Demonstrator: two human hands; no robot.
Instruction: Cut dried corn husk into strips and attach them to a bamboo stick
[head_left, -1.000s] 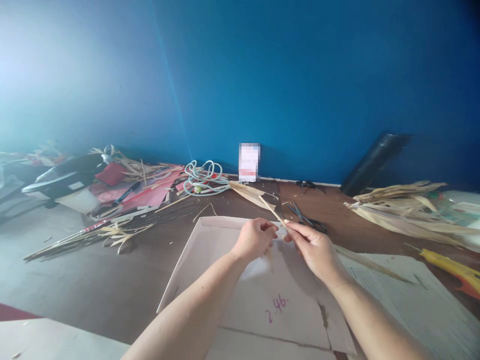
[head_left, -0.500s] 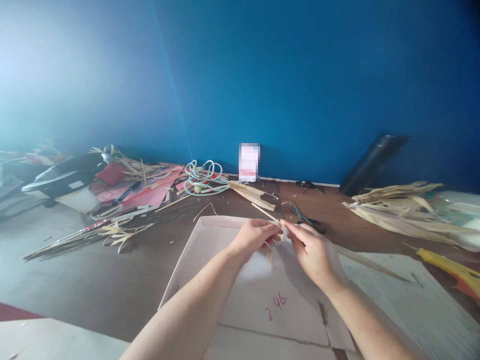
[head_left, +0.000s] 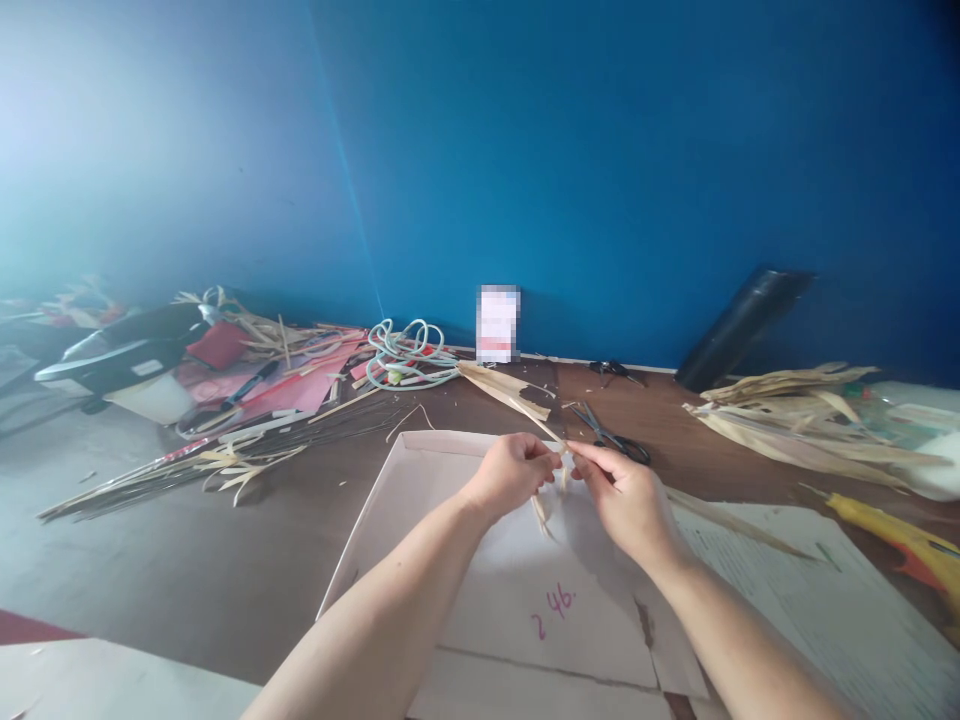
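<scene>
Cardboard (head_left: 517, 615) below, hands (head_left: 508, 478) (head_left: 628, 497) tight on strips (head_left: 541, 514)

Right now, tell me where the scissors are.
In the head view, right of centre, the scissors lie on the brown tabletop, just beyond the right hand.

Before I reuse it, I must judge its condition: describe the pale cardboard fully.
The pale cardboard lies flat on the table, its far and left edges turned up. Magenta handwriting slants across it, a ragged split marks the right side, and a seam or cut crosses the near part. The left hand and right hand are over its far end; contact is unclear.
</scene>
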